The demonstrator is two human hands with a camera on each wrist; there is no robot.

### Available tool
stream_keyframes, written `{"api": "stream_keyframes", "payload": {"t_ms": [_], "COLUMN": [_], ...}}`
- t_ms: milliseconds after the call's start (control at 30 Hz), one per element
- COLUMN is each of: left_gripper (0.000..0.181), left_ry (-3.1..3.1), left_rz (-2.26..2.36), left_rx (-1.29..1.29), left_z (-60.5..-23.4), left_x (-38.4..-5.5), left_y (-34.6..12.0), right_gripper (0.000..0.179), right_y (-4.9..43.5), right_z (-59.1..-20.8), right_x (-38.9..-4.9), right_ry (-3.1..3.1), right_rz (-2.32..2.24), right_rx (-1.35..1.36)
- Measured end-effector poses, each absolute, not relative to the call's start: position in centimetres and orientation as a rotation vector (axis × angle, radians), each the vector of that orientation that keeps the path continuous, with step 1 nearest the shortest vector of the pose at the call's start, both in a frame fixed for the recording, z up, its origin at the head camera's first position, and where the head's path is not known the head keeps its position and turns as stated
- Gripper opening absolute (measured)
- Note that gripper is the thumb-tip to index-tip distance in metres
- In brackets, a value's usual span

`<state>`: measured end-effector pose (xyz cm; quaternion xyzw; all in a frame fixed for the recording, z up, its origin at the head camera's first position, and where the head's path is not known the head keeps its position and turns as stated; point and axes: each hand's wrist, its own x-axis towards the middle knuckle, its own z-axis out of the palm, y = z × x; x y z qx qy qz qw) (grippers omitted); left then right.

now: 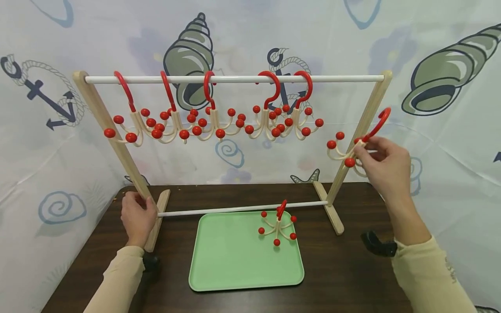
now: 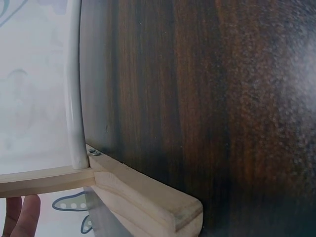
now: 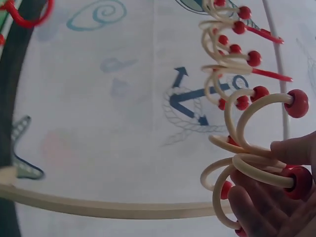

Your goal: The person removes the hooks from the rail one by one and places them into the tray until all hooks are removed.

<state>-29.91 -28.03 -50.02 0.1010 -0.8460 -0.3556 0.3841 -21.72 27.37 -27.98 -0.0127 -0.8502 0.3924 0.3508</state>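
My right hand [image 1: 385, 167] pinches a multi-arm hanger [image 1: 351, 154] by its cream stem, in front of the rack's right post. It has a red hook and curved cream arms tipped with red balls; the right wrist view shows the thumb and fingers around its stem [image 3: 256, 154]. At the left, my left hand [image 1: 138, 217] grips the rack's wooden post [image 1: 135, 171] low down, with fingertips [image 2: 29, 212] against the post in the left wrist view. Several like hangers [image 1: 213, 119] hang by their hooks from the white top rod [image 1: 235, 79].
A green tray [image 1: 235, 261] lies on the dark wood table [image 1: 344, 269], with another hanger [image 1: 278, 226] at its far right corner. The lower white rod [image 1: 180, 213] runs just behind the tray. Wooden feet [image 1: 328, 208] support the rack before a patterned cloth [image 1: 250, 39].
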Motion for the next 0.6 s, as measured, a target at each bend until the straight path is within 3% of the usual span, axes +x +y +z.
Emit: {"api": "stream_keyframes", "payload": {"t_ms": [333,600], "left_gripper": [0.022,0.024], "left_ry": [-2.143,-2.153], "left_rz": [-0.908,-0.901], "left_rx": [0.247,0.259], "left_z": [-50.2,-50.0], "left_x": [-29.9,-29.9], "left_y": [-27.7,-27.8], "right_gripper": [0.015,0.018], "right_y": [24.6,21.9], "right_z": [-38.5,-44.8], "right_x": [-16.8,-13.3], "right_ry": [-2.370,-2.428], "right_rz": [1.090,1.282], "right_rx": [-0.035,-0.210]}}
